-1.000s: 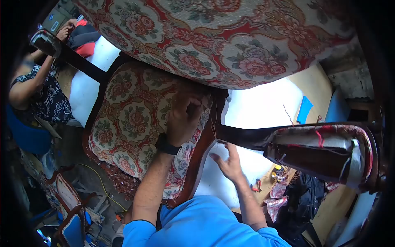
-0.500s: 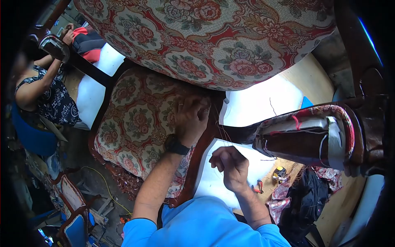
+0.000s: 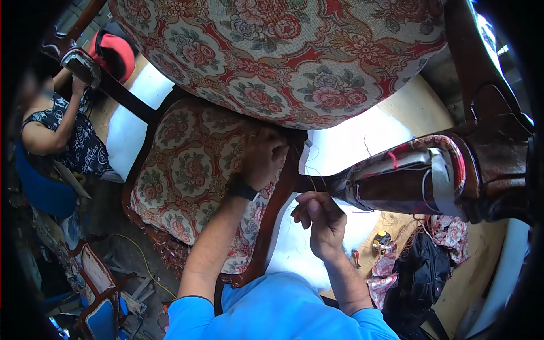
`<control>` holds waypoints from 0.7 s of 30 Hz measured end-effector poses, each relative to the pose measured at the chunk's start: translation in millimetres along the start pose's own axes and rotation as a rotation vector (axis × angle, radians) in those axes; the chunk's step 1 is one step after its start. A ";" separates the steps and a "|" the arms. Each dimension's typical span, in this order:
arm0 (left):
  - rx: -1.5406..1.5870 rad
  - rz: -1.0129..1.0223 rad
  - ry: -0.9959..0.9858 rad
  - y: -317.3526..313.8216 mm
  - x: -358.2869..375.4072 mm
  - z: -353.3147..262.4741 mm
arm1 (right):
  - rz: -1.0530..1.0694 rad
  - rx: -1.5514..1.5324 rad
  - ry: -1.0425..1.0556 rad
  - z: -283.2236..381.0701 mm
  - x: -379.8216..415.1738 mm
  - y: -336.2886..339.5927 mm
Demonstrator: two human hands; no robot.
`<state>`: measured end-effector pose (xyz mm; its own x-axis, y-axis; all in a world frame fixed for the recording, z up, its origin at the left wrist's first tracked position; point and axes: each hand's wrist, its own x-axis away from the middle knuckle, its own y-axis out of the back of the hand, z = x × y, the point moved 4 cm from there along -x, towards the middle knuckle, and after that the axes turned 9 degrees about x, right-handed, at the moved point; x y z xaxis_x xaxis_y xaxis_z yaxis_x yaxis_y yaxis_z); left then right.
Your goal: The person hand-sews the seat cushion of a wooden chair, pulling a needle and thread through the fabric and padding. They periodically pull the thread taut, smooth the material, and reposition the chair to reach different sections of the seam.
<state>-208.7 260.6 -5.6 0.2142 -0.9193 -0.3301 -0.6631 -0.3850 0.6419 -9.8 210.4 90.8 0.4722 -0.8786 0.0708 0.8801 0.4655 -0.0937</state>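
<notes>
My left hand [image 3: 264, 158], with a dark watch at the wrist, lies on the floral seat cushion [image 3: 192, 170] close to its right edge. Its fingertips are in shadow beneath the floral backrest [image 3: 283, 62], so what they touch is hidden. My right hand [image 3: 321, 220] is raised over white padding, right of the dark wooden seat rail [image 3: 272, 226]. Its fingers are closed on a thin thread [image 3: 313, 180], which runs up toward the seat corner near my left hand.
A padded wooden armrest [image 3: 408, 175] juts in at the right. Beyond are a black bag [image 3: 422, 266], red-handled pliers [image 3: 355, 259] and fabric scraps [image 3: 385, 277]. Another person [image 3: 62, 124] sits at the far left, near a blue chair part [image 3: 42, 181]. A yellow cord [image 3: 141, 255] crosses the floor.
My right hand has shifted slightly up and right with the thread, which now curves loosely. The armrest appears further left. The other person's hand and the red item have moved.
</notes>
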 end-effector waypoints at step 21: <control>1.315 -0.063 0.647 79.9 161.1 -111.6 | 0.181 0.700 0.664 12.1 47.3 -20.2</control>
<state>-147.1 72.7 69.9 0.3090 -0.9161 0.2556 -0.7265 -0.4008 -0.5581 -4.6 160.7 108.1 0.6681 -0.5691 -0.4793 0.7285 0.3690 0.5772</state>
